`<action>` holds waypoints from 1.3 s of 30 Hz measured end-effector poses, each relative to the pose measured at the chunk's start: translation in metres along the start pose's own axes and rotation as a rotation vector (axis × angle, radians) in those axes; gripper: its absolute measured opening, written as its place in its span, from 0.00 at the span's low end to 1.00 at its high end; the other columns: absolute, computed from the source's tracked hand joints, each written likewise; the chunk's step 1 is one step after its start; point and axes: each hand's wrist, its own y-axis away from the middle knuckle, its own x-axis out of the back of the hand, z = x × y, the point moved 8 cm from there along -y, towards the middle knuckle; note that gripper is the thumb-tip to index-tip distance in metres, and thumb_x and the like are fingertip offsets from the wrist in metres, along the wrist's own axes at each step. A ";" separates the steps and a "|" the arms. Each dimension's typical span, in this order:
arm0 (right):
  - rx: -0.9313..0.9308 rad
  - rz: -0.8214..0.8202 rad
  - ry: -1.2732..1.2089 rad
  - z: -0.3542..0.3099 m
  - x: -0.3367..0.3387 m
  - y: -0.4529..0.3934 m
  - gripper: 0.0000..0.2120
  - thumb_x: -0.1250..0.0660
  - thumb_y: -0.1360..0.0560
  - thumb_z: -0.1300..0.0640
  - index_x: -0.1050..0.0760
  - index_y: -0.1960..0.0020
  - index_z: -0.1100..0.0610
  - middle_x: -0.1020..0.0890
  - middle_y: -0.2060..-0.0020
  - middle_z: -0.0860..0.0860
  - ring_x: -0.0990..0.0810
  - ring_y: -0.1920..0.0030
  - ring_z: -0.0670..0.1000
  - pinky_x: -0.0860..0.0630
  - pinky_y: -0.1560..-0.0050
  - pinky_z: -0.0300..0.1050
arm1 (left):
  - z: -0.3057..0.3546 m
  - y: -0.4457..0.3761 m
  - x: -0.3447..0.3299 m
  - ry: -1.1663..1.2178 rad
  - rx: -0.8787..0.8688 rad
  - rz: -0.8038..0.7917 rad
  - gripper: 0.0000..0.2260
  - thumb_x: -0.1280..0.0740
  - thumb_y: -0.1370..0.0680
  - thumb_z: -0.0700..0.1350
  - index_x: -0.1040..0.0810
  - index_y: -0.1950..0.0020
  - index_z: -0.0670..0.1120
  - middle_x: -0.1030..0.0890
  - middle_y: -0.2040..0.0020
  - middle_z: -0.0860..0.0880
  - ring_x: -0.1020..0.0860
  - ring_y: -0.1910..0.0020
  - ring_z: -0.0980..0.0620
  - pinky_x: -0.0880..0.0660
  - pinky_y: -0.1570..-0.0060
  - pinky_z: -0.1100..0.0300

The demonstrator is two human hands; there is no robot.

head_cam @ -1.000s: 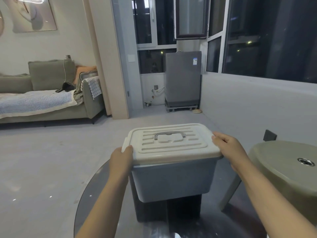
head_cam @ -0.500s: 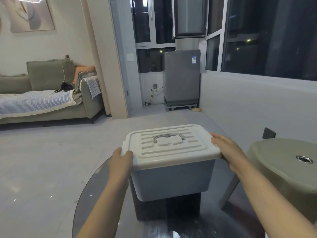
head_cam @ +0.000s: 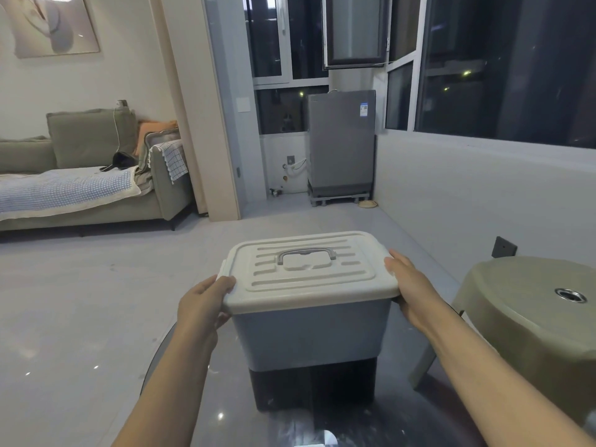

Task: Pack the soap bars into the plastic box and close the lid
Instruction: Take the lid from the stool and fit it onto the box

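Note:
A grey-blue plastic box [head_cam: 309, 337] stands on a round glass table [head_cam: 180, 366] in front of me. Its cream ribbed lid [head_cam: 309, 272] sits flat on top, with a grey handle [head_cam: 306, 254] folded down in the middle. My left hand [head_cam: 203, 304] grips the lid's left edge, fingers curled over the rim. On the lid's right edge rests my right hand [head_cam: 409, 285], with the fingers stretched along it. No soap bars are visible; the box's inside is hidden by the lid.
An olive plastic stool [head_cam: 529, 311] stands close at the right, beside the table. Farther off are a sofa [head_cam: 90, 175] at the left, a grey washing machine [head_cam: 342, 146] by the windows, and a white low wall [head_cam: 467, 201] along the right.
Both hands have stayed on the lid's edges and the box has not shifted on the table. The camera has tilted slightly.

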 end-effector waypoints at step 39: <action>0.095 0.064 0.118 -0.015 -0.003 -0.019 0.04 0.35 0.28 0.61 0.22 0.57 0.57 0.21 0.59 0.55 0.24 0.61 0.53 0.29 0.62 0.45 | 0.021 -0.025 -0.004 -0.323 -0.254 -0.019 0.03 0.37 0.26 0.39 0.29 0.60 0.44 0.34 0.61 0.44 0.38 0.61 0.47 0.43 0.67 0.58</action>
